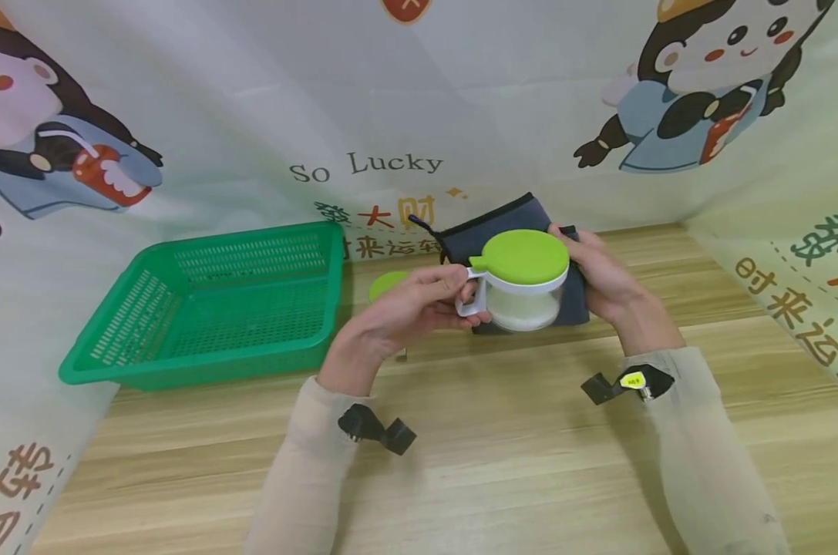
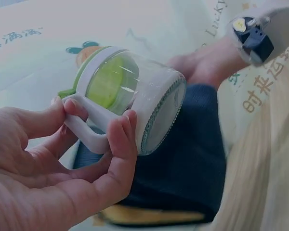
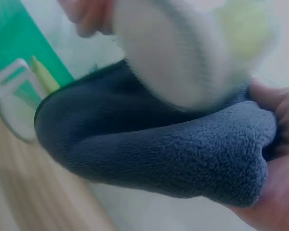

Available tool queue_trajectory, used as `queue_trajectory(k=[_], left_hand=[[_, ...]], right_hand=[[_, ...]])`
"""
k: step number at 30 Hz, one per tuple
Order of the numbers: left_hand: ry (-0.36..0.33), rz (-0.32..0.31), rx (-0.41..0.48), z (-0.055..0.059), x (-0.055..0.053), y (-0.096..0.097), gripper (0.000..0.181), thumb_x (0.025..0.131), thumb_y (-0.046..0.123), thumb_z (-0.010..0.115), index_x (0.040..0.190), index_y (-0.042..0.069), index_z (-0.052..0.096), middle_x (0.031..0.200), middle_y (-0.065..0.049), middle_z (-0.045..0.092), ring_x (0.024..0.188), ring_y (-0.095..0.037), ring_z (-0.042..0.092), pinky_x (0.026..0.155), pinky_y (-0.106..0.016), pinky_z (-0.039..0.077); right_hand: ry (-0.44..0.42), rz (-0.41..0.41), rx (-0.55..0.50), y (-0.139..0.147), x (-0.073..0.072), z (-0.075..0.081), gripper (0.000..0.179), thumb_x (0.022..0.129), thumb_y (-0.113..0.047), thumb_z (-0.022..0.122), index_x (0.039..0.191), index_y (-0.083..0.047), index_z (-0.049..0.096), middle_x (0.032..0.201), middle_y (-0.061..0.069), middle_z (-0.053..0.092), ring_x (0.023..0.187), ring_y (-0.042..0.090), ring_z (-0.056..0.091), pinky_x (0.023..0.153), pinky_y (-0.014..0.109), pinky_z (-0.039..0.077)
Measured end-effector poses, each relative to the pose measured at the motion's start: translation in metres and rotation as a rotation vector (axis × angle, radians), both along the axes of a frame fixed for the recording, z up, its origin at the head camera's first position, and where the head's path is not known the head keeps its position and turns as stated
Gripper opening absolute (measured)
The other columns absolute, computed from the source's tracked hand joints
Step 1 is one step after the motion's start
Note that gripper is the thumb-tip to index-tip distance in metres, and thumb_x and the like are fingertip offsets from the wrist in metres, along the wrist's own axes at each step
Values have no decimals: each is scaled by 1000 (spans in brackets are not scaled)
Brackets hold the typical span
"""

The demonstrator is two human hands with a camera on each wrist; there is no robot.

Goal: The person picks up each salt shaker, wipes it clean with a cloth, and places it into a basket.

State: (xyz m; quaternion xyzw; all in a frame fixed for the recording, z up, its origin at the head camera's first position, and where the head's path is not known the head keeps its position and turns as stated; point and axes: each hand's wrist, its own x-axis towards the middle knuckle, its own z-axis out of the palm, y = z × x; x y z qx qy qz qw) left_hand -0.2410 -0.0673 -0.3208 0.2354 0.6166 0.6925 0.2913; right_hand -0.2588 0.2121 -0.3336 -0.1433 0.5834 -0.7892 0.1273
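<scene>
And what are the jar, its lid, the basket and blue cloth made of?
The jar looks like glossy glass, maybe clear plastic: light glints off it. Its green lid seems smooth plastic, evenly coloured. The basket looks like smooth moulded plastic, with little holes. The blue cloth seems matte fabric: its surface looks fuzzy.

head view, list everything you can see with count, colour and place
basket: 1, green, left on the table
jar: 1, clear, green lid, white handle, centre, before the pouch
second jar: 1, green lid, mostly hidden behind left hand
pouch: 1, dark blue, behind the jar
table: 1, light wood, below
backdrop: count unclear, white with prints, back and sides
wrist cameras: 2, black, one per wrist
left hand: 1, bare, holding the jar handle
right hand: 1, bare, gripping the pouch
sleeves: 2, pale beige, both forearms
</scene>
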Motion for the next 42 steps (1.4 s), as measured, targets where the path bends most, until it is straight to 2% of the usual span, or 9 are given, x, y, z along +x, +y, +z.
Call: queue_trajectory(k=[3,7,13,19,23,26,32,36,42], left_hand=[[1,28,5,2,-1,-6,32,112,15,39,85,7,53,99,-10,64,91,-20,71,82,-28,57],[17,16,1,3,-1,-6,31,112,14,40,85,6,52,99,-10,62,91,-21,71,83,-29,57],[-10,-14,-25,2,2,1,30,112,16,40,87,6,53,96,-10,65,92,-20,72,85,-30,58],[-39,73,-7,5,5,-2,33,112,20,41,84,8,52,100,-10,63,93,-21,70,82,-29,56],[-43,131,19,9,5,-5,34,112,20,43,82,10,54,101,-9,63,91,-20,69,79,-27,56],[-29,116,33,9,6,-3,34,111,18,43,80,11,55,98,-8,65,91,-21,68,79,-27,55],[1,32,31,6,8,4,33,111,16,42,80,10,54,98,-6,64,93,-22,69,83,-30,55],[-9,92,27,7,9,8,34,111,16,42,80,11,54,99,-6,61,92,-19,69,83,-30,55],[-33,264,55,9,7,10,32,111,16,45,81,10,55,100,-6,54,95,-21,66,83,-28,56]], right_hand=[[17,-3,35,10,3,8,26,108,-33,53,106,-14,71,94,-2,74,84,9,72,74,23,59],[35,3,55,13,5,16,27,108,-32,52,109,-13,71,96,0,75,85,9,74,75,24,61],[7,7,8,-2,3,11,30,107,-37,52,100,-14,71,87,-2,72,79,9,71,73,22,56],[-17,-4,-49,4,6,13,28,109,-33,50,105,-13,71,89,-1,74,80,10,72,73,22,58],[10,5,-24,10,11,21,30,109,-30,49,105,-12,73,94,0,76,84,10,74,76,24,61],[21,-5,10,12,15,26,30,109,-30,51,103,-11,74,94,-1,76,84,10,75,76,24,61],[40,-43,37,5,15,26,31,109,-34,51,101,-12,71,89,-1,73,80,9,72,73,22,59],[46,-89,6,-2,15,24,29,109,-33,50,101,-13,70,90,-2,72,82,8,70,74,21,57],[78,-253,78,-18,23,31,25,108,-35,51,104,-16,68,93,-7,69,85,6,67,76,20,56]])
